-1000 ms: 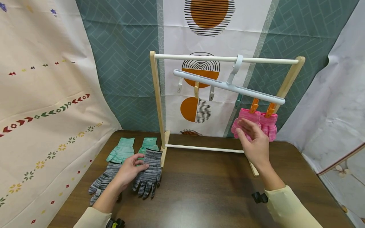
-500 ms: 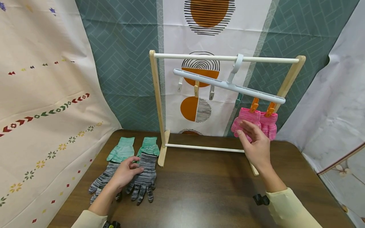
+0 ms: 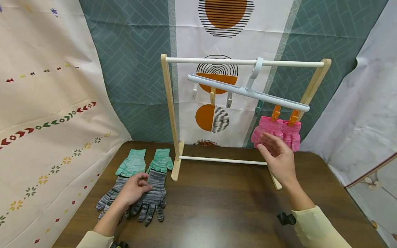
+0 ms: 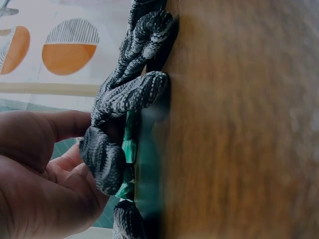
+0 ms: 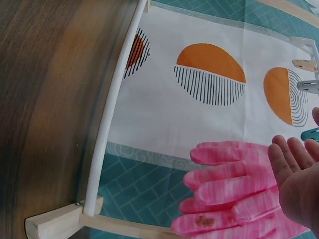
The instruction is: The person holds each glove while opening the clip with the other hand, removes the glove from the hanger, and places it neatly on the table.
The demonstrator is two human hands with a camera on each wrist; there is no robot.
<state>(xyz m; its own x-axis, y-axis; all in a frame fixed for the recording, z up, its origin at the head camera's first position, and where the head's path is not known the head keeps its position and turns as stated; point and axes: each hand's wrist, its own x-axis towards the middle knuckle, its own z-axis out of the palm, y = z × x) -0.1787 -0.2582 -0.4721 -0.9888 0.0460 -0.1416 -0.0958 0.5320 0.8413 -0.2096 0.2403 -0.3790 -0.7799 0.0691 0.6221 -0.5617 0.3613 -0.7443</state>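
My left hand (image 3: 134,188) is at a grey-black striped knit glove (image 3: 155,196), thumb and fingers pinching its edge in the left wrist view, where the glove (image 4: 119,99) partly hides the fingertips. This glove overlaps a green glove (image 3: 161,160). Under and beside the left hand lies another grey glove (image 3: 113,193), partly hidden by the wrist, below a second green glove (image 3: 133,162). My right hand (image 3: 279,160) is relaxed in front of two pink gloves (image 3: 291,136), which hang from orange clips (image 3: 275,113); the right wrist view shows its fingers beside the pink fingers.
A wooden rack with a white top rail (image 3: 217,61) stands at the back of the brown table (image 3: 217,206). A pale blue hanger (image 3: 229,89) hangs tilted from it, with white, yellow, grey and teal clips (image 3: 258,107). Patterned cloths enclose the sides and back.
My left hand has moved left and slightly toward me, and the grey glove has shifted with it, now lying lower over the green glove. The right hand has stayed almost still.
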